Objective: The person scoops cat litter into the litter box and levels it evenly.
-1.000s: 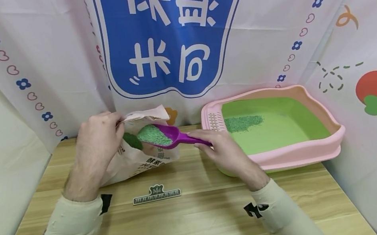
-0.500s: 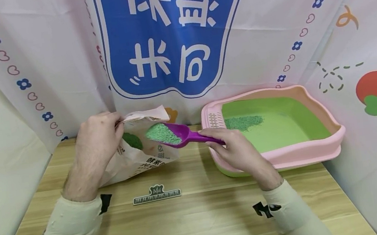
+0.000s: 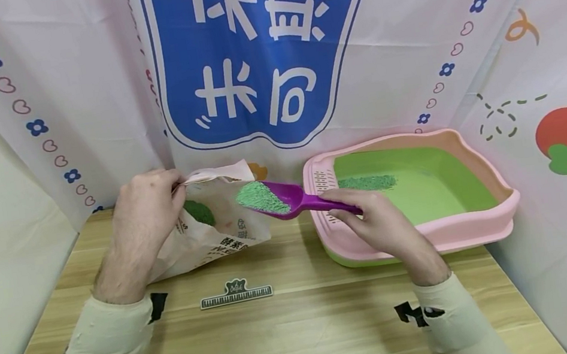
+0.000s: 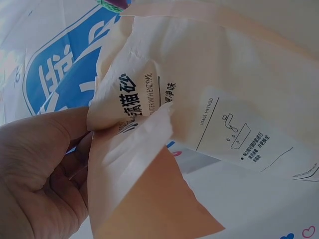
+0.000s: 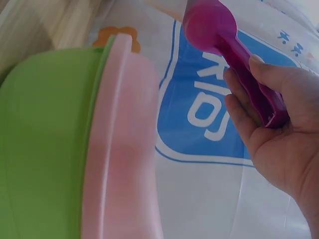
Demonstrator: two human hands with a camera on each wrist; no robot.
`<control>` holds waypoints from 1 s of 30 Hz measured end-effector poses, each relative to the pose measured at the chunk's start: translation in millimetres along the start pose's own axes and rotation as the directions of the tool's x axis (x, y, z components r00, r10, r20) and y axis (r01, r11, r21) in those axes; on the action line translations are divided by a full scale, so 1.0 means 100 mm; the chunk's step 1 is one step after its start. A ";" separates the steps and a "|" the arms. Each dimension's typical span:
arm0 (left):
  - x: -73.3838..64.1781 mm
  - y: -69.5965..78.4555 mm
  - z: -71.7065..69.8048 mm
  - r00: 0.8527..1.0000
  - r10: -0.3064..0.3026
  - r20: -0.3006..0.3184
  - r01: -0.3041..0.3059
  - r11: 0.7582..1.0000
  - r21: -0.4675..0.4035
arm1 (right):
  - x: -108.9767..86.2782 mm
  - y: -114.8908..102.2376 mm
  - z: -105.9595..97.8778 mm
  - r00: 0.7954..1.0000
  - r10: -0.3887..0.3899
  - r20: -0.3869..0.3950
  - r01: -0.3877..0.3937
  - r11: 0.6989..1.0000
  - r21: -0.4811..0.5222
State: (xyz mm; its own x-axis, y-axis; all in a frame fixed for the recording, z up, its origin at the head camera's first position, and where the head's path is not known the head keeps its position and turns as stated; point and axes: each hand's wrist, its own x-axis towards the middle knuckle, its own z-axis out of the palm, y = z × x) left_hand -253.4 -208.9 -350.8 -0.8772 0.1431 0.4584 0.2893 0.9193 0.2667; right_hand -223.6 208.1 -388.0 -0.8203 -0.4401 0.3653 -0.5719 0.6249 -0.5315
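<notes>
My left hand (image 3: 149,211) pinches the top edge of a pale cat litter bag (image 3: 185,254), holding its mouth open; green pellets (image 3: 199,212) show inside. In the left wrist view the bag's (image 4: 209,74) printed side and a folded-over flap appear beside the fingers. With my right hand (image 3: 377,221) I grip the handle of a purple scoop (image 3: 292,197), heaped with light green pellets (image 3: 263,197). The scoop's tip is just right of the bag's mouth, its handle over the litter box's left rim. From the right wrist, the scoop's (image 5: 209,27) underside is visible.
A green litter box with a pink rim (image 3: 449,232) stands at the right, with a small patch of green pellets (image 3: 366,183) on its floor. A dark clip (image 3: 236,292) lies on the wooden table (image 3: 284,334) in front of the bag. A printed curtain hangs behind.
My right hand has carried the loaded scoop rightward, out of the bag's mouth and toward the litter box. My left hand has stayed at the bag's edge.
</notes>
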 end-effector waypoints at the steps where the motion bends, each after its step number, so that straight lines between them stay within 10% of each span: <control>1: 0.00 0.00 0.00 1.000 0.001 -0.001 -0.001 1.000 -0.001 | -0.01 0.01 -0.02 1.000 0.001 -0.002 -0.001 1.000 -0.002; 30: -0.02 -0.02 0.01 1.000 0.012 -0.021 -0.012 1.000 -0.018 | -0.32 0.45 -0.55 0.984 0.010 -0.177 -0.026 0.996 -0.089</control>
State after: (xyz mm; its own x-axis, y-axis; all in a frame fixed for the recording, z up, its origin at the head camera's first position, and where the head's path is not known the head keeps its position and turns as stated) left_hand -252.9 -210.8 -352.7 -0.8654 0.1465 0.4792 0.3070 0.9108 0.2760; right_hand -222.9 285.8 -381.2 -0.8141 -0.3127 0.4894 -0.5484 0.6913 -0.4705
